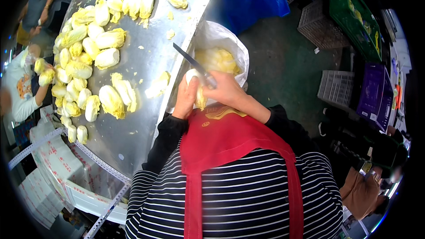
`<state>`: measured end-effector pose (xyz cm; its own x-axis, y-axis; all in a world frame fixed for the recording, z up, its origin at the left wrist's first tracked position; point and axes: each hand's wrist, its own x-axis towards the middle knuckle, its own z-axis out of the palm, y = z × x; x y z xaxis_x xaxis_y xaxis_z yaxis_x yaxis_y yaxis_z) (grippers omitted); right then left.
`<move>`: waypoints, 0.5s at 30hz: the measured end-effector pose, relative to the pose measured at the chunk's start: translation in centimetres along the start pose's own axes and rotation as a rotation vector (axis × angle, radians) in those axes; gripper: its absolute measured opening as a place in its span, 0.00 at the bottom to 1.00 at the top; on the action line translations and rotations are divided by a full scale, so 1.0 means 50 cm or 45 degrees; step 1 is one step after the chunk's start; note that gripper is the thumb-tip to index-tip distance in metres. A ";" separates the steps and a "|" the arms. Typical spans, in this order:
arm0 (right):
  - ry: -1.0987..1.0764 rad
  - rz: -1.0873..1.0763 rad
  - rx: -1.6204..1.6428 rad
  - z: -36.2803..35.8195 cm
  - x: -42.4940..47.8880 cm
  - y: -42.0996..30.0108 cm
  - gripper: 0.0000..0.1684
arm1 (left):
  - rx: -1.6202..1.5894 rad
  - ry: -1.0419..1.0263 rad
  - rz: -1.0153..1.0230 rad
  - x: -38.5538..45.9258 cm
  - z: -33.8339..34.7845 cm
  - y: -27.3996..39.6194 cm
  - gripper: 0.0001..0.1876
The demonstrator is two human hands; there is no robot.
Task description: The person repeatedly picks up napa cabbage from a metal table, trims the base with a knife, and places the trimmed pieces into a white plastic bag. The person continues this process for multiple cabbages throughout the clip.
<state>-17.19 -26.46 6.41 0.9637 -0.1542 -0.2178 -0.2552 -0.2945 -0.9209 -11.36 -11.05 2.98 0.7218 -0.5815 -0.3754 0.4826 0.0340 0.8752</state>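
Note:
My left hand [185, 97] grips a small napa cabbage [200, 99], its white base up and its yellow leaves hanging down. In my right hand [229, 88] is a knife [190, 57] held by its handle, the blade pointing up and to the left, close by the cabbage base. Both hands are just off the edge of a metal table [139, 146]. Below and beyond them an open white sack [244, 53] holds yellow cabbage leaves [217, 60]. Many trimmed napa cabbages [107, 58] lie heaped on the table's left part, and loose leaves [159, 84] lie near its edge.
A blue plastic sheet [252, 0] hangs past the sack. Stacked to the right are a green crate [355, 20], white baskets [336, 84] and a purple box [375, 93]. Across the table a person [23, 89] holds cabbages; others are at the far left and lower right. White boxes [59, 162] stand lower left.

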 end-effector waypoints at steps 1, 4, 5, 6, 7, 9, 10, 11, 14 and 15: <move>-0.003 -0.003 -0.025 0.002 0.001 0.000 0.21 | 0.025 0.035 0.020 0.000 0.005 0.003 0.21; 0.033 0.018 -0.065 0.011 0.002 0.011 0.21 | 0.316 0.058 0.071 0.003 -0.001 0.004 0.19; 0.037 0.013 -0.071 0.015 0.003 0.015 0.21 | 0.413 0.063 0.103 0.003 -0.003 0.009 0.19; 0.042 0.010 -0.079 0.017 0.003 0.020 0.21 | 0.508 0.065 0.136 0.003 -0.004 0.016 0.19; 0.047 0.006 -0.087 0.020 0.004 0.023 0.21 | 0.602 0.067 0.169 0.004 -0.004 0.024 0.19; 0.076 -0.035 -0.067 0.024 0.005 0.026 0.20 | 0.649 0.053 0.111 0.006 -0.006 0.046 0.19; 0.090 -0.057 -0.056 0.026 0.006 0.026 0.20 | 0.673 0.048 0.082 0.005 -0.005 0.054 0.19; 0.127 -0.081 -0.016 0.028 0.006 0.025 0.17 | 0.656 0.051 0.059 0.004 -0.003 0.056 0.19; 0.206 -0.150 -0.001 0.028 0.008 0.023 0.12 | 0.692 0.042 0.017 -0.003 0.004 0.069 0.19; 0.210 -0.166 -0.064 0.025 0.009 0.031 0.12 | 0.764 0.024 0.015 -0.007 0.007 0.082 0.20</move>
<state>-17.03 -25.79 4.46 0.9641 -0.2627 -0.0383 -0.1368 -0.3682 -0.9196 -9.80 -10.99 6.83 0.7368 -0.5690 -0.3651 0.1139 -0.4278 0.8967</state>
